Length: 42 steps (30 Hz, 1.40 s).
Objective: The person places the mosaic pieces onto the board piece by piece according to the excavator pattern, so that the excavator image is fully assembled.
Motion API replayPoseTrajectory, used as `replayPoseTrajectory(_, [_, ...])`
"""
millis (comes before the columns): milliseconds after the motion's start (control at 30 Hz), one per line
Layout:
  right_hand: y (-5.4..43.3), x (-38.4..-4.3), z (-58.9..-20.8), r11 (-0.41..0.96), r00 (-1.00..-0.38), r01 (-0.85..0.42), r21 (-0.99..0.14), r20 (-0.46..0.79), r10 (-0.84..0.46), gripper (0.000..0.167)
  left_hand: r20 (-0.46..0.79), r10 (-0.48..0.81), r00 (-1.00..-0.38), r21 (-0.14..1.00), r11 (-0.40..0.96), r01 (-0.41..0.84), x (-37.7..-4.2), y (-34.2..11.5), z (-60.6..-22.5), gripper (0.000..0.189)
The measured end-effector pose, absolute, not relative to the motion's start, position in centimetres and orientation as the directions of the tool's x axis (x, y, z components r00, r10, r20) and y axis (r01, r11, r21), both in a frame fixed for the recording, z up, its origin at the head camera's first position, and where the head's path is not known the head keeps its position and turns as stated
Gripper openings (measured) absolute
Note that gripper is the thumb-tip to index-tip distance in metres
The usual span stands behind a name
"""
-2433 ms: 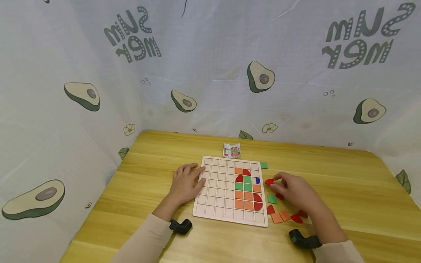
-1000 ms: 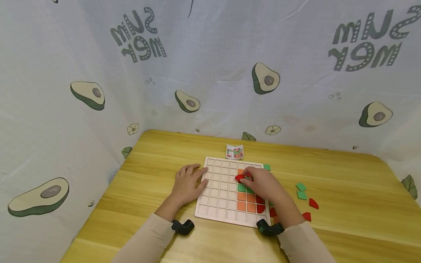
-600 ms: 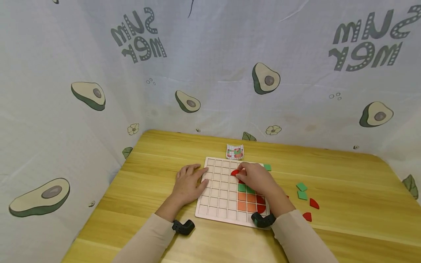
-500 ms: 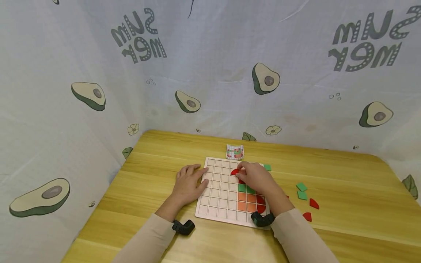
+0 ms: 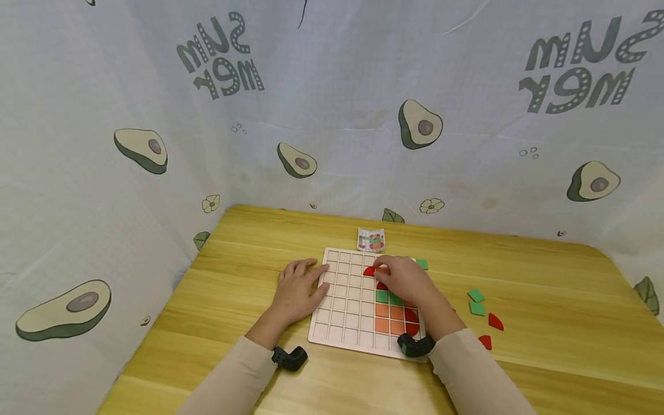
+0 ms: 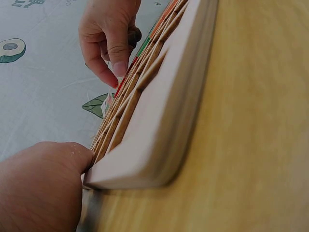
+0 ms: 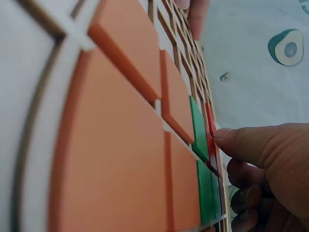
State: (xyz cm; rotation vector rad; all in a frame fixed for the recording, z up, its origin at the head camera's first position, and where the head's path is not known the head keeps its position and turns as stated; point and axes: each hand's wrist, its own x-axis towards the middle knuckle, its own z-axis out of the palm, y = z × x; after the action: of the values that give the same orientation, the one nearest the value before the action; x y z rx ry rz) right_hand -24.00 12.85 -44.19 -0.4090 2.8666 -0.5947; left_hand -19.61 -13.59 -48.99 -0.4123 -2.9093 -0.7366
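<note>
Head view: high, farther off, facing forward-down. Both wrist views: low, close, looking along shared grid board (image 5: 340, 293).

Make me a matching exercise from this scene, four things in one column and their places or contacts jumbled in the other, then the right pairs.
1. Left hand
2. Right hand
3. Small printed paper card
4. Four flat orange square tiles

A. Touching a red quarter-circle piece
B. Set in cells of the pale wooden grid board
C. Beyond the board's far edge
D. Touching the board's left edge

Pairs: 1-D, 2-A, 3-C, 4-B.
</note>
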Motion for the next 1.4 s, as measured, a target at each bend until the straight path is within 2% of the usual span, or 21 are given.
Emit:
replayPoseTrajectory(133, [14.1,-24.2,-44.0,0.868,-0.947,-0.220,-0.446,-0.117,-0.301,0.032,0.176,0.238,-0.955,0.452,0.842,0.294,-19.6,-13.6,-48.9,0.046])
replayPoseTrajectory(367, [17.0,-24.5,-44.0,0.863,-0.967,-0.111,-0.493,-0.147,-0.209,0.038,0.170,0.237,-0.957,0.452,0.844,0.289,-19.5,-13.6,-48.7,0.046])
replayPoseTrajectory(733, [20.8,-24.7,-44.4,0.884,-0.984,-0.018,-0.468,-0.147,-0.098,0.041,0.157,0.239,-0.958,0.448,0.847,0.285,-19.6,-13.7,-49.0,0.047])
replayPoseTrajectory(967, [21.4,-24.4,-44.7,0.886,-0.975,0.013,-0.464,-0.201,-0.092,0.047,0.165,0.240,-0.957,0.450,0.845,0.290,-19.6,-13.6,-49.0,0.047])
replayPoseTrajectory(1200, [21.5,-24.4,-44.9,0.883,-0.976,0.023,-0.468,-0.201,-0.081,0.038,0.171,0.239,-0.956,0.451,0.844,0.292,-19.6,-13.7,-49.0,0.046])
replayPoseTrajectory(1400, [21.8,-24.5,-45.2,0.883,-0.977,0.038,-0.467,-0.202,-0.065,0.040,0.180,0.239,-0.954,0.449,0.843,0.296,-19.5,-13.6,-48.9,0.046])
